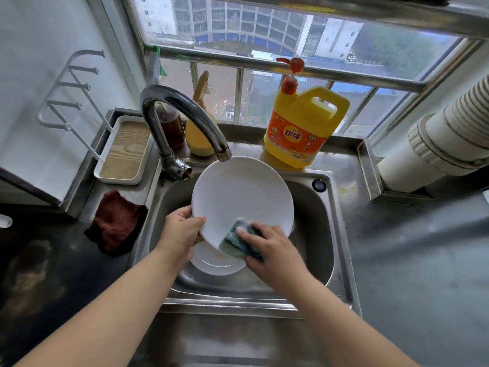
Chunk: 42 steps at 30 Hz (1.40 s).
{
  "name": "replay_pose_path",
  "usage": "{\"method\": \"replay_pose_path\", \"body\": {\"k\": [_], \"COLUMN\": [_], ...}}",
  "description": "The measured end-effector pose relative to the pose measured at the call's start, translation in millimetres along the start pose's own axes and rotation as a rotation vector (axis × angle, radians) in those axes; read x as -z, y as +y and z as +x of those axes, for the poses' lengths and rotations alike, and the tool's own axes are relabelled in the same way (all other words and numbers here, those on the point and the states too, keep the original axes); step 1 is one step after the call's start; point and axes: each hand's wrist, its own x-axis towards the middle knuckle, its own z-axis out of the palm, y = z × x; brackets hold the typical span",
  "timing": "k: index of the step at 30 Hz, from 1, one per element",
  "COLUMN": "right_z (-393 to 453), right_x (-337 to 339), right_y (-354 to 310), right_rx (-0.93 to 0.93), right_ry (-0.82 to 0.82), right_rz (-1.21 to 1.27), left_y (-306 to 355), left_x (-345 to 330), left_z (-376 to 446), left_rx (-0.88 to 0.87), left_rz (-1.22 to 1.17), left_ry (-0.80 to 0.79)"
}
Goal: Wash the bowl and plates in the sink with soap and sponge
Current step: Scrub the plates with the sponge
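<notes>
**Plate mid-scrub over sink: slip risk**

Plate (242, 200) is tilted above the sink (336, 234), rim just under the faucet (185, 120) spout. Left hand (181, 230) grips its near-left edge; right hand (270, 247) presses the sponge (239, 241) on its lower face. Risks, as I judge them: soapy rim slips from a one-hand grip and drops onto the dish below; rim knocks the spout. Count: one held plate, one white dish (217, 260) in the basin under it (plate or bowl, can't tell), one sponge, one soap jug (304, 128) behind the sink, one cloth (116, 223) left of it.
</notes>
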Motion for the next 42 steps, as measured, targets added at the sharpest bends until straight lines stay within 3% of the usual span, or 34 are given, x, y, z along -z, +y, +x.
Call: {"method": "replay_pose_path", "body": {"k": [8, 13, 17, 19, 23, 26, 30, 32, 34, 36, 42], "right_z": [21.7, 22.9, 23.5, 22.6, 18.3, 16.7, 12.9, 7.7, 1.5, -4.2, -2.6], "right_x": [63.5, 72.5, 68.4, 61.3, 38.9, 19.8, 0.0, -2.0, 6.2, 14.3, 6.9], "right_y": [40.9, 47.2, 49.3, 48.5, 39.6, 28.5, 12.3, 12.5, 15.0, 10.1, -11.4], "right_rx": [-0.096, -0.186, -0.538, -0.622, -0.683, -0.769, -0.765, -0.746, -0.686, -0.488, -0.316], "right_ry": [0.05, 0.049, 0.014, -0.001, 0.199, 0.35, 0.346, 0.267, 0.185, 0.209, 0.015], "right_rz": [-0.064, 0.352, 0.995, 1.222, 1.367, 1.432, 1.487, 1.31, 0.74, 0.276, 0.254], "left_y": [24.9, 37.2, 37.8, 34.3, 16.6, -9.8, -35.1, -34.3, -31.2, -28.2, -19.5], "left_x": [18.0, 30.7, 32.8, 29.1, 16.2, -4.6, -35.5, -37.9, -32.4, -27.5, -26.5], "left_z": [11.0, 17.1, 19.5, 19.3, 3.9, -23.6, -46.7, -46.1, -43.5, -43.1, -43.9], "left_rx": [0.047, 0.058, 0.052, 0.045, 0.072, 0.202, 0.228, 0.204, 0.188, 0.188, 0.165], "left_rz": [0.137, 0.128, 0.107, 0.048, -0.228, -0.401, -0.46, -0.432, -0.368, -0.302, -0.217], "left_ry": [-0.114, -0.165, -0.199, -0.167, -0.156, -0.241, -0.264, -0.181, -0.145, -0.157, -0.184]}}
